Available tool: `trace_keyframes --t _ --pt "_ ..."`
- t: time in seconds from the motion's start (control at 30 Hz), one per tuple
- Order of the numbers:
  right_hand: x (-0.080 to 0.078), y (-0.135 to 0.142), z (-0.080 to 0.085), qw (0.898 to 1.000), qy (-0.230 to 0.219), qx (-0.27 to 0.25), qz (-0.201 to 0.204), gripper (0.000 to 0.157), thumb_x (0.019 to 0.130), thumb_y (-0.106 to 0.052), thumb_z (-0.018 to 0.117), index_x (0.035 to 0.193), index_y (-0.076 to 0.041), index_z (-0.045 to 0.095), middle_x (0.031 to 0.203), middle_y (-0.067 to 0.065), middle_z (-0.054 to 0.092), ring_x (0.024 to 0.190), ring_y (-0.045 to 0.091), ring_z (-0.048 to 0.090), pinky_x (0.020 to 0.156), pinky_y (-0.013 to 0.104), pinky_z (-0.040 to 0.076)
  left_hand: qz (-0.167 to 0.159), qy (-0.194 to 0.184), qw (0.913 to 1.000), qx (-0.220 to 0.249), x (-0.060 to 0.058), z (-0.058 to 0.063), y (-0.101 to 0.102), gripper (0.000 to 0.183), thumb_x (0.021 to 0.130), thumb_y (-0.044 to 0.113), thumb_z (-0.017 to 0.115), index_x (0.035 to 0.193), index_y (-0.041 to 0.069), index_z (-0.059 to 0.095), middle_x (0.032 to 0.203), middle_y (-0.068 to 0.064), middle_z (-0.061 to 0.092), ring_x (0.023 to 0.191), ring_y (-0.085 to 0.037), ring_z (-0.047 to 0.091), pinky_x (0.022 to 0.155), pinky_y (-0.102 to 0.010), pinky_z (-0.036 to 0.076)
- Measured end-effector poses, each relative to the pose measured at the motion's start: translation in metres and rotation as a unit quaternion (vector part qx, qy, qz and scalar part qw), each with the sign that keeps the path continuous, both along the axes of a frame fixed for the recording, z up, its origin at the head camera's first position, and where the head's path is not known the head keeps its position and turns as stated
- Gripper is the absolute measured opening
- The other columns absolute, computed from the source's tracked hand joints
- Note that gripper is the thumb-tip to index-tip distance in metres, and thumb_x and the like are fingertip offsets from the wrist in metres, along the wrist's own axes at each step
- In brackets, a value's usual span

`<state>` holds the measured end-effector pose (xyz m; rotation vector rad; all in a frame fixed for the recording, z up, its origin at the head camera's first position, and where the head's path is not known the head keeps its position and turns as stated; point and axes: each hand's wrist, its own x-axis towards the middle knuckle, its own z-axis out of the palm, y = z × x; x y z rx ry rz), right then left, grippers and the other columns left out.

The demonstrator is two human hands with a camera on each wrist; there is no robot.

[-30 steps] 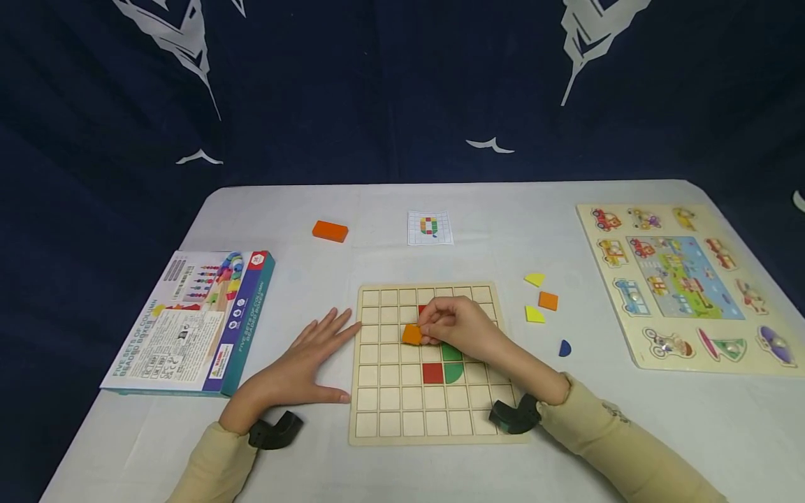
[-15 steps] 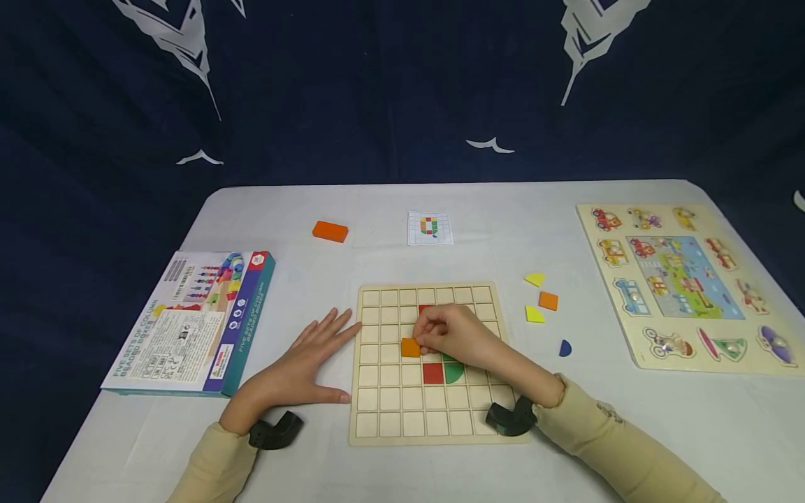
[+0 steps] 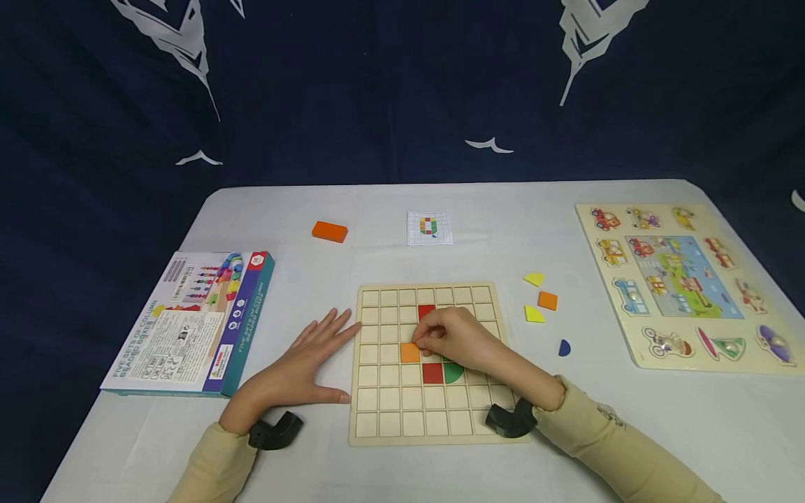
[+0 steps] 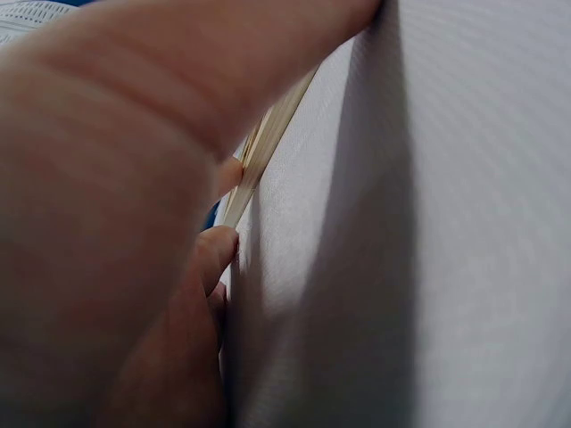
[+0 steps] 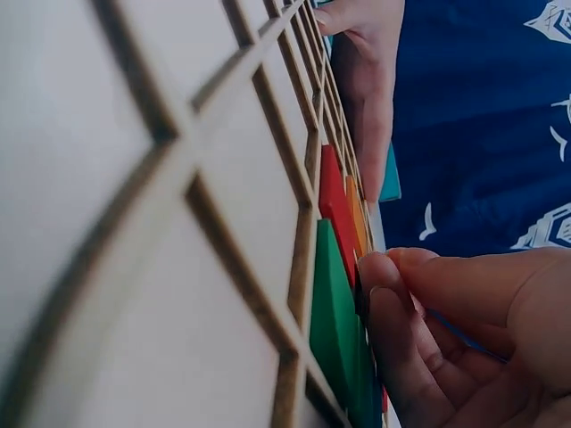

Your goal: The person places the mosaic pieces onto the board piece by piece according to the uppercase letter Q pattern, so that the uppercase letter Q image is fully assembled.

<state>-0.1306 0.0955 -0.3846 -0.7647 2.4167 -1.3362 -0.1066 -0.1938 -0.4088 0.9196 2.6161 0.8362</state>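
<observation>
On the wooden grid board [image 3: 390, 406], an orange square tile [image 3: 410, 353] lies level in a cell left of centre. My right hand [image 3: 458, 337] has thumb and index finger pinched at that tile's right corner, the other fingers curled under. Red square tiles [image 3: 432, 373] sit in cells above and below the hand. Green tiles [image 5: 332, 321] show beside the red one in the right wrist view; in the head view the hand partly covers them. My left hand [image 3: 308, 363] rests spread on the cloth, its index fingertip at the board's left edge.
Right of the board lie yellow pieces [image 3: 534, 314], another orange square [image 3: 548, 300] and a blue half-round piece [image 3: 564, 347]. A pattern card [image 3: 430, 228] and an orange block [image 3: 330, 232] lie behind it. A box [image 3: 189, 321] stands left, a picture puzzle [image 3: 685, 286] right.
The orange square tile has gone from tilted in my right fingers to level in its cell, a little nearer the front. My right hand has lowered slightly with it; the left hand stays still.
</observation>
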Motion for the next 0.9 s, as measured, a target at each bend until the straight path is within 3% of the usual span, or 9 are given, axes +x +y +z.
trace_keyframes --t 0.23,0.4,0.57,0.7,0.8,0.9 --pt "-0.004 0.019 0.005 0.999 0.003 -0.025 -0.026 0.006 0.084 0.000 0.067 0.088 -0.002 0.071 0.078 0.002 0.067 0.067 0.018 0.064 0.063 0.027 0.053 0.000 0.004 1.0000 0.002 0.000 0.000 0.000 0.104 0.065 0.045 0.083 0.148 0.012 0.029 0.154 -0.010 0.012 0.140 -0.029 0.001 0.108 -0.052 0.001" --pt "-0.011 0.060 0.013 0.993 -0.027 -0.055 -0.098 0.011 0.086 -0.001 0.065 0.096 0.004 0.069 0.090 0.014 0.068 0.078 0.027 0.066 0.068 0.031 0.054 0.001 0.005 1.0000 0.001 0.000 -0.001 0.000 0.105 0.065 0.046 0.082 0.148 0.013 0.028 0.155 -0.010 0.012 0.140 -0.028 0.000 0.108 -0.052 0.001" --pt "-0.013 0.108 0.017 0.974 -0.014 -0.061 -0.218 0.023 0.090 -0.011 0.063 0.104 0.008 0.065 0.098 0.020 0.066 0.082 0.021 0.066 0.067 0.026 0.053 0.002 0.004 1.0000 -0.002 0.000 -0.001 -0.001 0.105 0.065 0.047 0.082 0.149 0.014 0.028 0.155 -0.009 0.011 0.140 -0.028 0.000 0.108 -0.052 0.001" --pt "-0.011 0.137 0.014 0.952 -0.007 -0.042 -0.302 0.032 0.091 -0.020 0.063 0.110 0.006 0.063 0.100 0.009 0.066 0.083 0.010 0.062 0.069 0.019 0.050 0.002 0.006 1.0000 -0.003 0.000 -0.001 -0.002 0.105 0.065 0.048 0.082 0.149 0.014 0.028 0.155 -0.009 0.011 0.140 -0.028 0.000 0.108 -0.052 0.000" --pt "-0.010 0.149 0.010 0.939 -0.015 -0.022 -0.344 0.034 0.091 -0.023 0.063 0.113 0.003 0.062 0.102 0.001 0.065 0.085 0.004 0.057 0.070 0.014 0.046 0.001 0.006 1.0000 -0.003 0.000 -0.001 -0.002 0.105 0.065 0.047 0.081 0.149 0.014 0.027 0.155 -0.009 0.011 0.140 -0.028 0.000 0.108 -0.052 0.000" --pt "-0.010 0.155 0.005 0.935 -0.018 0.001 -0.354 0.035 0.093 -0.021 0.061 0.116 0.004 0.061 0.110 0.008 0.062 0.087 -0.001 0.054 0.070 0.011 0.045 0.000 0.002 1.0000 -0.003 0.000 -0.001 -0.002 0.104 0.066 0.047 0.081 0.149 0.014 0.027 0.155 -0.009 0.011 0.140 -0.028 0.000 0.108 -0.052 0.000"
